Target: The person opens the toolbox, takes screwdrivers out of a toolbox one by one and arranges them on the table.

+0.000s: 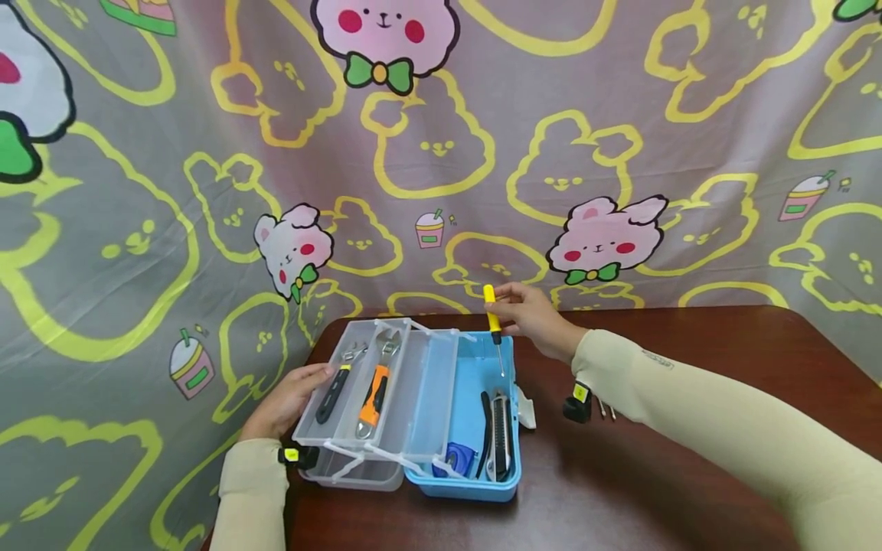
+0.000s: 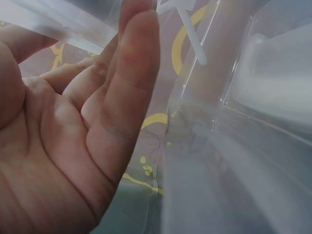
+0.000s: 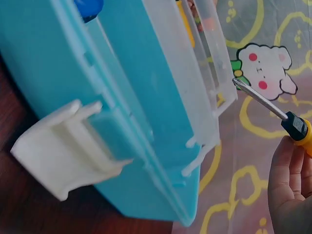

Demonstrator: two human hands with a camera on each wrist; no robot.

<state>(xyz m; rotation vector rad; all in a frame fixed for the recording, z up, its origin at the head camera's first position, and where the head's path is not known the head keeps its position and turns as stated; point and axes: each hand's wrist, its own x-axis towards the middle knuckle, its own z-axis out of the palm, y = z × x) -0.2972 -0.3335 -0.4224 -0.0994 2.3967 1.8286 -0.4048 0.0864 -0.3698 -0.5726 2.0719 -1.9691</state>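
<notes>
My right hand (image 1: 530,314) holds a screwdriver (image 1: 494,317) by its yellow handle, above the far right end of a blue toolbox (image 1: 475,490). The thin metal shaft points down toward the box; its tip shows in the right wrist view, with the right hand (image 3: 292,180) below the handle. At the left, my left hand (image 1: 292,398) grips the outer edge of a clear fold-out tray (image 1: 310,428); its palm and fingers (image 2: 131,83) show beneath the plastic. That tray holds a black-handled adjustable wrench (image 1: 338,390) and an orange-handled one (image 1: 375,394).
Inside the blue box lie a utility knife (image 1: 499,436), a black stick-like piece (image 1: 485,428) and a blue tape measure (image 1: 458,459). A white latch (image 1: 525,409) hangs on its right side. Small metal pieces (image 1: 608,412) lie on the brown table (image 1: 661,474), partly behind the right sleeve.
</notes>
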